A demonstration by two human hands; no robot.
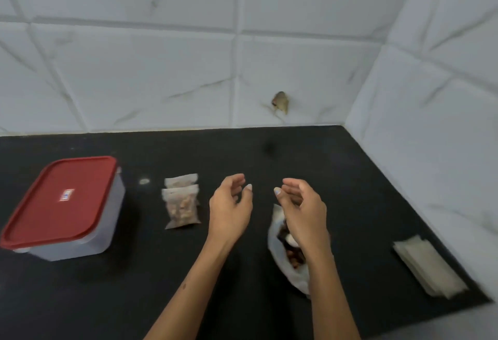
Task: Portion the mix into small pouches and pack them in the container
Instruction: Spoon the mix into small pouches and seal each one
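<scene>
Hands were both up over the black counter (188, 272), left hand (229, 213) and right hand (301, 207) loosely curled, holding nothing. Bag of mix (285, 256) sat under the right one, filled pouches (182, 201) just left, red-lidded container (64, 207) far left, empty pouches (428, 267) far right.

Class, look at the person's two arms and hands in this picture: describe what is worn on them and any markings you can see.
Both forearms are bare as far as the picture shows: no sleeves, gloves, watch or bracelets in view. The left hand and the right hand wear no rings that can be seen. The fingernails look pale, perhaps polished. A small dark mark sits on the left forearm.
</scene>
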